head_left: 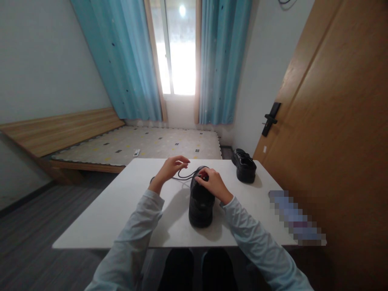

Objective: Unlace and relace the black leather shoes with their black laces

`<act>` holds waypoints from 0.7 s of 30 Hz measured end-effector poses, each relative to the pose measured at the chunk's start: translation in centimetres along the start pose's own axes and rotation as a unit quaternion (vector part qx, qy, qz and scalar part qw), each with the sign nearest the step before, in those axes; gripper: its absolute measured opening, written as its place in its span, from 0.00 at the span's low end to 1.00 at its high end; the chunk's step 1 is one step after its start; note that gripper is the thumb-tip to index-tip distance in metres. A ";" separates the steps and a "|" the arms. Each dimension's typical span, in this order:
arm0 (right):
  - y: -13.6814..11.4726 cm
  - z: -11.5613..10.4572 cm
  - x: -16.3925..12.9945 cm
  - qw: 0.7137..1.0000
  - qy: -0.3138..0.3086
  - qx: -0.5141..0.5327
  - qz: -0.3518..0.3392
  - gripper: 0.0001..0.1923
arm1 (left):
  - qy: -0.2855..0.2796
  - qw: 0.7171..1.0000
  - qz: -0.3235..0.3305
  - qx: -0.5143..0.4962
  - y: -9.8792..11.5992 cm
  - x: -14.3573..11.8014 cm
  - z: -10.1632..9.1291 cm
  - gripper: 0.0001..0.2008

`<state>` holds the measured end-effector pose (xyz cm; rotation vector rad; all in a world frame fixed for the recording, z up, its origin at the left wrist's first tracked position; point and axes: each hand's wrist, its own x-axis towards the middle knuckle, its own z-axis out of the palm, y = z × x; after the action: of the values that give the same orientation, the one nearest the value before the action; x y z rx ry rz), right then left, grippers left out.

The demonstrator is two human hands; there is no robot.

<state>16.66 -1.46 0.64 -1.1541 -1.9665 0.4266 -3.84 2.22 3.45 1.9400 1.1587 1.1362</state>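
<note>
Daylight pours through the window (177,48), blown out to white glare with a flare spot near its top. The room around it is dim. Soft shadows fall toward the camera on the table (121,210). Edges bow outward; a pixelated patch sits right of the table.

- Right hand (213,184): covers the top front of the near black shoe (201,204); eyelets and tongue are not visible.
- Black lace (185,176): its end is concealed within the left hand (170,167) fingers.
- Pixelated patch (295,218) at the table's (121,210) right edge: content unreadable.
- Far shoe (244,165): details too small to resolve.
- Both sleeves are cut off by the lower frame edge.
</note>
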 end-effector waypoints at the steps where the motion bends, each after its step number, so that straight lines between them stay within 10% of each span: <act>1: 0.1 0.0 0.0 1.000 -0.002 -0.004 0.000 0.06 | -0.006 1.000 0.001 0.006 -0.2 -0.3 0.5 0.10; 21: 1.2 0.2 0.3 0.999 -0.036 -0.023 -0.026 0.05 | -0.063 0.988 0.076 0.116 -2.3 -2.4 2.9 0.07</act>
<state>17.09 -0.51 -0.11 -1.1280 -2.0744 0.4029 -2.77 0.90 -0.58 2.2771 1.1320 0.9728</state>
